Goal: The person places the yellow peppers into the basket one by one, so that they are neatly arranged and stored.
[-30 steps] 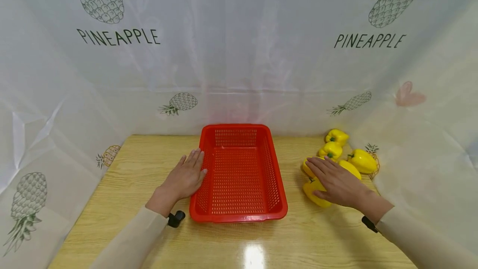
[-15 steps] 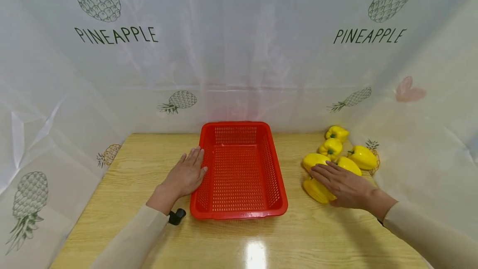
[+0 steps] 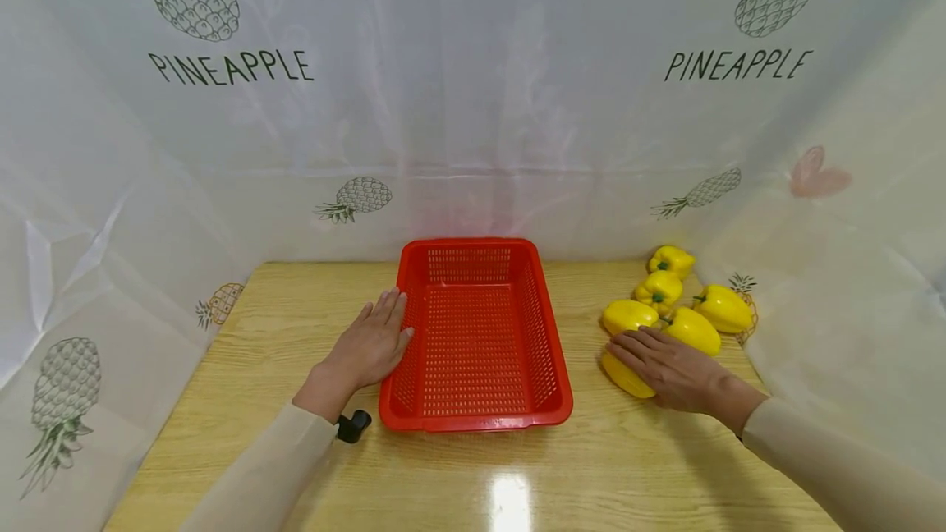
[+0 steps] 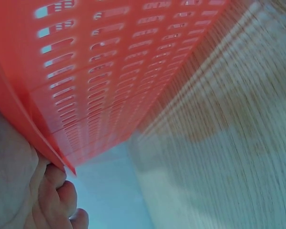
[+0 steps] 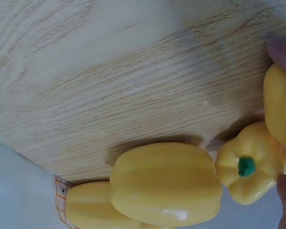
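A red perforated plastic basket (image 3: 473, 335) stands on the wooden table. My left hand (image 3: 368, 343) rests on its left rim, fingers extended; in the left wrist view the fingers (image 4: 57, 198) lie beside the rim. At the right, several yellow bell peppers with green stems lie in a loose group. My right hand (image 3: 672, 368) is over the nearest bell pepper (image 3: 624, 376), partly hiding it, with the thumb and fingers on opposite sides of it. In the right wrist view that bell pepper (image 5: 282, 112) is at the right edge, next to another stemmed pepper (image 5: 248, 164).
More yellow bell peppers (image 3: 723, 308) lie behind and right of the right hand, up to the back edge of the table (image 3: 310, 286). A pale curtain (image 3: 473, 105) printed with pineapples closes off the back and both sides. A small black object (image 3: 353, 427) shows at the left wrist.
My right hand has come lower and closed in around the nearest bell pepper, its thumb now out of sight in the head view. The left hand and the basket have stayed in place.
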A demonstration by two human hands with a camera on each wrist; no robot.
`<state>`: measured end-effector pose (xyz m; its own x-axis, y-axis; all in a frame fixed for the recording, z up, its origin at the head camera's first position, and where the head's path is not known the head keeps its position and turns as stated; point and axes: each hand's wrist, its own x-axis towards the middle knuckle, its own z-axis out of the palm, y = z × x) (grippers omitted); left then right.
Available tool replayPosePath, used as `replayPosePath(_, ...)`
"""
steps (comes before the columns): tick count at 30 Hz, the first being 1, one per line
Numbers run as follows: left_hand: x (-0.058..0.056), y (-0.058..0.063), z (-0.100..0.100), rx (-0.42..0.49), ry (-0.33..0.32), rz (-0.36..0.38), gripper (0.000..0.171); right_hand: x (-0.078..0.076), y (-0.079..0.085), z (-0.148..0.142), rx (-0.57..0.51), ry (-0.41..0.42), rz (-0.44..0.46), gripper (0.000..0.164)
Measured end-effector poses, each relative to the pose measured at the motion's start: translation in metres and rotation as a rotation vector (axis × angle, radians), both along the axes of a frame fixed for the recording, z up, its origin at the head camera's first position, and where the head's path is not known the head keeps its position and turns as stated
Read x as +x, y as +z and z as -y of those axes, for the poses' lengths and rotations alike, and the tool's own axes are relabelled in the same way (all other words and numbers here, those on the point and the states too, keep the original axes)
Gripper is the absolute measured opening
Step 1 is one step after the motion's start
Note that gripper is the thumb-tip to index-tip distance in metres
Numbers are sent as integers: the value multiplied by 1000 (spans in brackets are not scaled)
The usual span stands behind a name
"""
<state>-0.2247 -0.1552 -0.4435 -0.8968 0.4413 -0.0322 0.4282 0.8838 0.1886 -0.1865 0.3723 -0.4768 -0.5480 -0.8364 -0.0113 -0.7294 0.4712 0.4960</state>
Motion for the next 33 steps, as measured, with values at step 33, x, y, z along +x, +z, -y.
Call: replayPosePath(33,1,0,0,16,20,38,71,-18,16,37,-480,-108,53,110)
